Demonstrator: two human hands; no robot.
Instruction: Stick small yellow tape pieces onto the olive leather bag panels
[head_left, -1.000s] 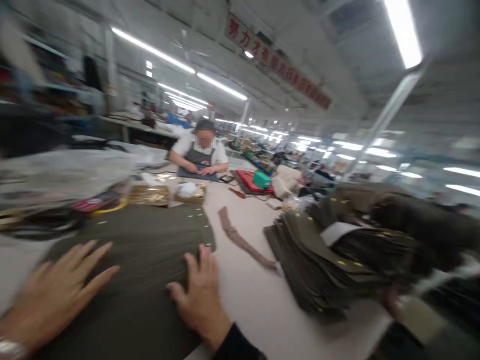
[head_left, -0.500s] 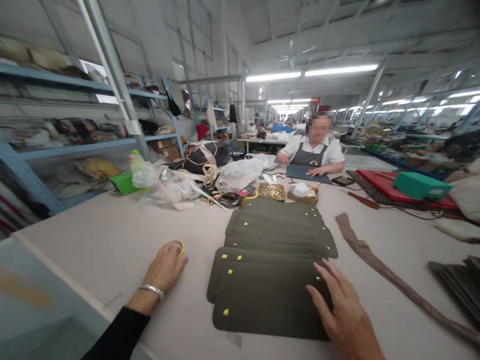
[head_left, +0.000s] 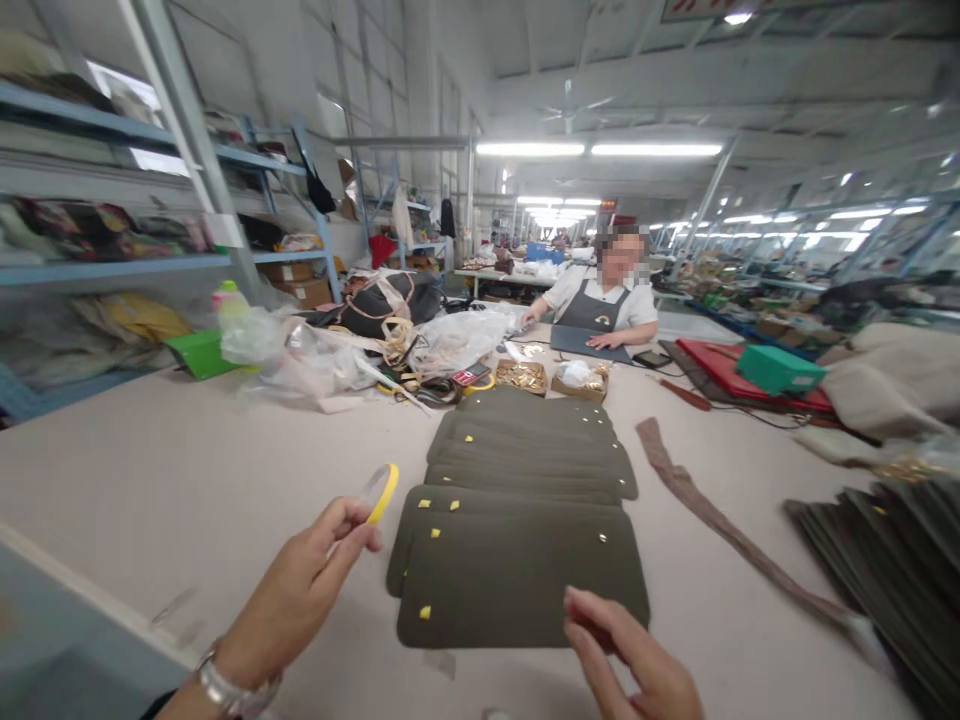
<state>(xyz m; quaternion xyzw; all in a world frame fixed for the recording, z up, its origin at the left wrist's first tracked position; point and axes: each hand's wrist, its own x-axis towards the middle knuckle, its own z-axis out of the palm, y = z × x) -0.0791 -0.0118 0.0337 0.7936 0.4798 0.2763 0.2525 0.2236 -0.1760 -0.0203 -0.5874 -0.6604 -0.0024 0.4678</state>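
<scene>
A thin roll of yellow tape (head_left: 385,493) is pinched upright between the thumb and fingers of my left hand (head_left: 307,565), raised over the table left of the panels. My right hand (head_left: 634,655) hovers at the near edge of the front dark green panel (head_left: 517,575), holding nothing, with thumb and bent fingers apart. Small yellow tape pieces (head_left: 425,612) stick to that panel's left side, and a small metal fitting (head_left: 602,538) shows at its right. Behind it lies an overlapping row of similar panels (head_left: 525,445).
A brown fabric strip (head_left: 712,510) runs along the right, beside a stack of dark panels (head_left: 870,560). Boxes of brass-coloured parts (head_left: 523,377) stand at the back, near plastic bags (head_left: 322,370). Across the table a person (head_left: 600,300) handles a dark sheet (head_left: 585,343).
My left hand has lifted the tape roll off the table and tilted it upright. My right hand has drawn back from the panel's right side toward its near edge. The view has shifted.
</scene>
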